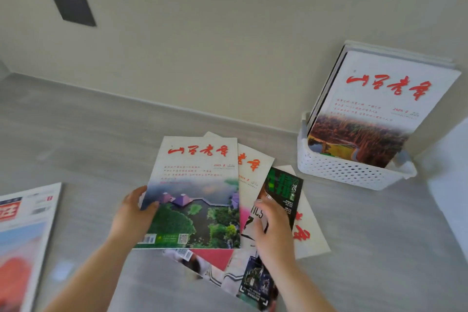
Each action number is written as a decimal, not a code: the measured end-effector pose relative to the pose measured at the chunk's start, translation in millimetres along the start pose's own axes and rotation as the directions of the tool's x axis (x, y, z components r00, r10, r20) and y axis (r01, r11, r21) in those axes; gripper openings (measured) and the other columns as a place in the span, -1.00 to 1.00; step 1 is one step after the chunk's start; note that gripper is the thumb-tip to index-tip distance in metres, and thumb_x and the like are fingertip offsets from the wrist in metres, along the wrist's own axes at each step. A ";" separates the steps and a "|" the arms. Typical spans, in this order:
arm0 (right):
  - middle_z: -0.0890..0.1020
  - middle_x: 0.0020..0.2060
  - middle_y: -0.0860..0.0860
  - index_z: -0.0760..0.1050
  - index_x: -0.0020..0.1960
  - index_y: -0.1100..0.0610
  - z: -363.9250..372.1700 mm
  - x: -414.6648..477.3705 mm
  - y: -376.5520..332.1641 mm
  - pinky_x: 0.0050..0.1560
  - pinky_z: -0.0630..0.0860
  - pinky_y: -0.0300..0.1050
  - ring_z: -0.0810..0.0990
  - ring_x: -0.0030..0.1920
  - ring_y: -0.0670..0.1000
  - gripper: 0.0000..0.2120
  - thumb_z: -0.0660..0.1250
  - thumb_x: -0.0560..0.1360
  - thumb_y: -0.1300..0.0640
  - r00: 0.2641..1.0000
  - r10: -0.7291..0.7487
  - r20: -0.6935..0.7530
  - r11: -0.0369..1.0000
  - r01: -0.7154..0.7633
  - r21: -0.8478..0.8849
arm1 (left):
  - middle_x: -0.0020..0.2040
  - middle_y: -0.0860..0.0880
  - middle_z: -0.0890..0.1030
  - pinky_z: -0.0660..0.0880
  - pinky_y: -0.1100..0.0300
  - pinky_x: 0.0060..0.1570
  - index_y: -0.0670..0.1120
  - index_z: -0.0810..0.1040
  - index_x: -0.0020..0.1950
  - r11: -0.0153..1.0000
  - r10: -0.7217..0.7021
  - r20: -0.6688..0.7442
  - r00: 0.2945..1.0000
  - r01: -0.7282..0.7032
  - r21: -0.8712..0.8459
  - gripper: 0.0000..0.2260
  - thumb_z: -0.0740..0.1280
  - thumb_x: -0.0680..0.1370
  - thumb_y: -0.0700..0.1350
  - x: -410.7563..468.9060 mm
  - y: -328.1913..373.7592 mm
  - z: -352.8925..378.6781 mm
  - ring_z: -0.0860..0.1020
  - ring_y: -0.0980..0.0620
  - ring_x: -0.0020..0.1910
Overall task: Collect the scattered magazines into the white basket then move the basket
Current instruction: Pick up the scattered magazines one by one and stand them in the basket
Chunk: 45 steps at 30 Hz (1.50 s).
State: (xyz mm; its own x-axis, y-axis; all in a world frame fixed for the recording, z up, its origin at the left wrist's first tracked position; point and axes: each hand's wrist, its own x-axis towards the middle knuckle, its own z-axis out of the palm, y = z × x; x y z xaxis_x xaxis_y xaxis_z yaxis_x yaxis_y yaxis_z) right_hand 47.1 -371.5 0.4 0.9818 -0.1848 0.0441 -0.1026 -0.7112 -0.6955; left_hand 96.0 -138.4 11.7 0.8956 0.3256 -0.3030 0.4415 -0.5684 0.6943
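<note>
Magazines fanned in a loose pile on the grey floor (101, 134), near the wall (228, 45); top one is the pyramid-cover magazine (195, 192), white upper half with red brush title, purple pyramids and green trees below; left hand (133, 214) grips its left edge, thumb on the cover, other fingers hidden behind, so closed on it; magazine looks tilted up off the pile, though I cannot tell for sure; right hand (272, 230) lies over the black-and-green magazine (285, 196), fingers narrow and curled at its lower part, pinching it or only touching, cannot tell; under these a second red-title magazine (253, 172) peeks out to the right of the top one; another white one with red characters (307, 233) lies flat at the right end of the fan; a sports-photo magazine (228, 273) sticks out at the bottom of the pile, between the forearms; separate red-and-blue magazine (22, 235) lies flat at far left, well apart from the pile; white basket (349, 172), perforated walls, sits on the floor right of the pile against the wall; several magazines stand upright in it, leaning back on the wall, front one the reed-marsh magazine (372, 109); dark rectangular panel (69, 0) on the wall, upper left.
</note>
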 end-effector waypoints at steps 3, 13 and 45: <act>0.08 0.48 -0.05 0.13 0.41 -0.01 48.2 -17.1 -13.2 0.41 -0.20 -0.21 -0.07 0.48 -0.06 -0.50 0.15 0.51 -0.03 0.988 -0.007 0.155 0.994 0.024 -0.109 | 0.25 -0.26 0.48 0.37 0.09 -0.14 -0.18 0.31 0.32 1.000 -0.009 0.055 0.998 0.009 -0.007 -0.62 0.23 0.51 -0.21 4.4 -14.0 -4.3 0.49 -0.26 0.11; -0.19 0.49 0.00 -0.15 0.46 -0.01 71.3 -9.6 -15.2 0.35 -0.38 -0.12 -0.28 0.47 0.01 -0.38 -0.04 0.51 -0.22 0.976 0.060 0.208 0.895 0.039 -0.444 | 0.17 -0.24 0.53 0.39 0.03 0.06 -0.23 0.30 0.33 0.958 -0.080 0.243 0.967 0.142 -0.248 -0.57 0.28 0.48 -0.23 37.9 -11.9 -27.7 0.50 -0.22 0.11; 0.58 -0.51 0.16 0.57 -0.12 0.06 -153.1 60.5 -32.5 -0.44 0.37 -0.47 0.42 -0.55 -0.26 -0.74 0.26 0.41 0.40 0.916 0.226 -0.332 0.811 0.012 0.584 | -0.02 0.08 0.50 0.38 0.57 -0.40 -0.16 0.41 0.19 0.691 0.594 -0.099 0.799 -0.569 -0.446 -0.70 0.21 0.48 -0.35 -24.5 160.4 15.4 0.45 0.08 -0.04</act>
State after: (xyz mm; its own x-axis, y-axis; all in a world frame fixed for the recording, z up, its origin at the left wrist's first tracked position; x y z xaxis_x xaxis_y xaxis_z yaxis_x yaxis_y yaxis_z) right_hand 85.4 -463.4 135.6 0.8229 -0.5551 0.1212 0.0215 -0.1827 -0.9829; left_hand 145.6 -249.2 120.4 0.9722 -0.0029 0.2343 -0.2281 -0.2415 0.9432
